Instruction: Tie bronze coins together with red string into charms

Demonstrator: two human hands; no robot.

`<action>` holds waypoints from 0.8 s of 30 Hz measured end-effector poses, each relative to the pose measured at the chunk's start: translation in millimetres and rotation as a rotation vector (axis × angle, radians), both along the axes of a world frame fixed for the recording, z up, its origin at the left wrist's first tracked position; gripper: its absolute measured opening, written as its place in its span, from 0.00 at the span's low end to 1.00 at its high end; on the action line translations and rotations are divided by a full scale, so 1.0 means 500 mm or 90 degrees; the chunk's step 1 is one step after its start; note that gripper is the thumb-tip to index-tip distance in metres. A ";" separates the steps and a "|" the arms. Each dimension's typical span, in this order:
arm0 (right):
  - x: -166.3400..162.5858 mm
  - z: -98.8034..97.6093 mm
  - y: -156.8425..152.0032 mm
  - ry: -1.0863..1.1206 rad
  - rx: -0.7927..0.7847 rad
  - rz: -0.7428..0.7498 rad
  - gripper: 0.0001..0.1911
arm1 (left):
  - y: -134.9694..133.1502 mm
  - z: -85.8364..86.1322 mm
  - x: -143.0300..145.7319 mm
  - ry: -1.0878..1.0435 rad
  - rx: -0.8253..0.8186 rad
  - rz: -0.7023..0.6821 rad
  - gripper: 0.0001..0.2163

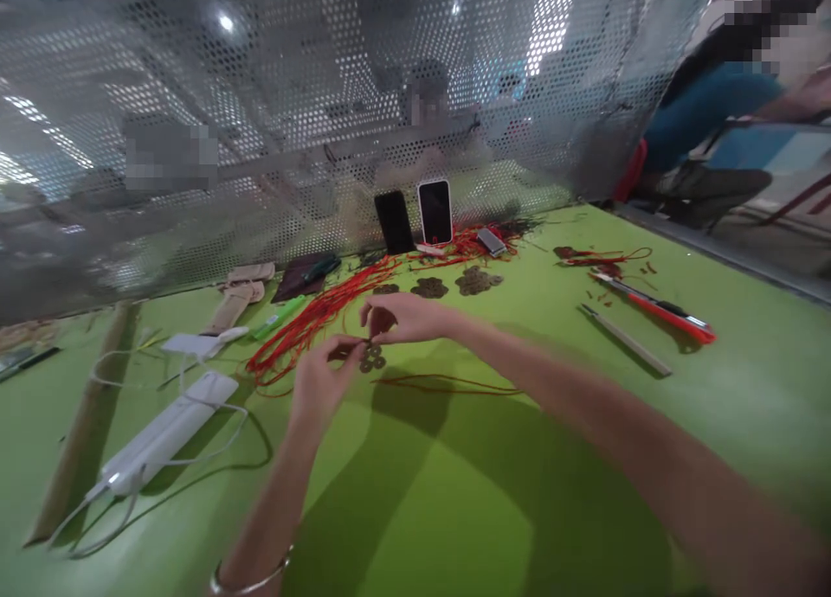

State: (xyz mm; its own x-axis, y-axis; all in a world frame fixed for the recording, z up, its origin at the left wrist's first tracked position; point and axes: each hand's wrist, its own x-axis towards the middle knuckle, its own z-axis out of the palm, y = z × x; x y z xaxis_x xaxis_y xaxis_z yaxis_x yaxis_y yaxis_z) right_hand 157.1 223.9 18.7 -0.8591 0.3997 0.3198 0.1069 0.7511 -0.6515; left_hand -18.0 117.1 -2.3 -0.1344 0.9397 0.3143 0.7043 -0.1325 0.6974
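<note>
My left hand point(323, 379) is pinched on a small cluster of dark round coins point(372, 358) held just above the green table point(454, 493). My right hand point(403, 317) is closed right beside it, its fingertips gripping the same cluster from above. A thin red cord point(447, 385) trails from the coins to the right across the table. A bundle of red cords point(312, 324) lies just left of and behind my hands. The frame is blurred by motion.
Small piles of coins point(477, 279) lie behind my hands. Two phones point(434, 211) lean against a perforated metal screen. A white power bank point(165, 433) with cables lies left. A red utility knife point(655, 306) and a metal rod point(627, 341) lie right. A person sits at far right.
</note>
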 end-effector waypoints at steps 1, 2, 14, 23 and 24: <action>0.014 0.001 0.025 -0.010 0.027 -0.014 0.16 | -0.001 0.001 -0.001 -0.020 0.003 0.011 0.09; 0.031 0.001 0.056 -0.016 0.076 -0.082 0.19 | -0.001 0.000 -0.004 -0.038 -0.001 0.023 0.10; 0.146 -0.080 0.356 -0.291 0.367 -0.597 0.31 | 0.002 -0.018 -0.024 -0.142 -0.077 0.095 0.14; 0.157 -0.123 0.393 -0.318 0.319 -0.610 0.30 | 0.000 -0.033 -0.027 -0.091 -0.091 0.102 0.11; 0.162 -0.123 0.392 -0.304 0.324 -0.612 0.29 | -0.001 -0.035 -0.028 -0.083 -0.095 0.101 0.11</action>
State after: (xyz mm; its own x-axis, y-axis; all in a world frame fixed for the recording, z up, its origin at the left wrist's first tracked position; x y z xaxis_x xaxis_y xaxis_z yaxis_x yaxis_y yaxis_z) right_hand 238.3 419.6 -42.6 -0.3518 0.8652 0.3573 0.9191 0.3916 -0.0432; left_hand -32.1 116.7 -19.6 -0.3144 0.9382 0.1446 0.6109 0.0834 0.7873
